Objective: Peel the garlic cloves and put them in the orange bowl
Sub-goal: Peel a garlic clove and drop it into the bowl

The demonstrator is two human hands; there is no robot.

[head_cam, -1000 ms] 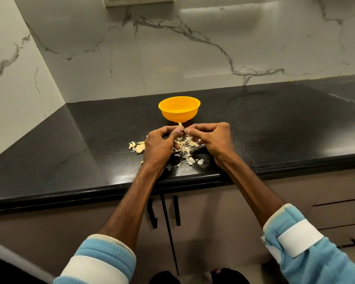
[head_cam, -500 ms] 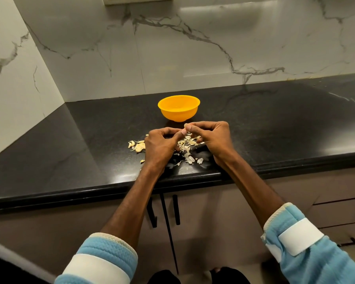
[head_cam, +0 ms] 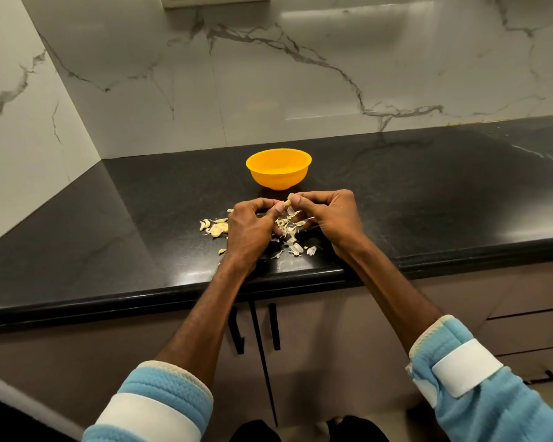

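Between the fingertips of both hands, held a little above the worktop: one garlic clove (head_cam: 288,204), small and pale, mostly hidden by the fingers. Pinched from the left by the thumb and forefinger of the left hand (head_cam: 249,228), from the right by the thumb and forefinger of the right hand (head_cam: 328,215). Both hands curled tight around that pinch, backs up, remaining fingers tucked under, thumbs nearly touching. How much skin is on the clove: cannot tell.

Directly beneath the hands, a loose scatter of papery garlic skins (head_cam: 289,232), spreading toward the near edge of the black countertop (head_cam: 428,193). Just left of the left hand, a small cluster of unpeeled cloves (head_cam: 216,227), lying flat on the stone.

Just beyond the hands, toward the far wall, upright and apart from them: the orange bowl (head_cam: 280,181). Contents too faint to make out.

Farther out, a white marble backsplash (head_cam: 300,74) with grey veins, meeting a side wall of the same marble at the far left corner. Below the near edge, beige cabinet doors (head_cam: 316,346) with black bar handles (head_cam: 273,327). At the bottom, light blue sleeves (head_cam: 166,400) with white bands, pushed up both bare forearms.
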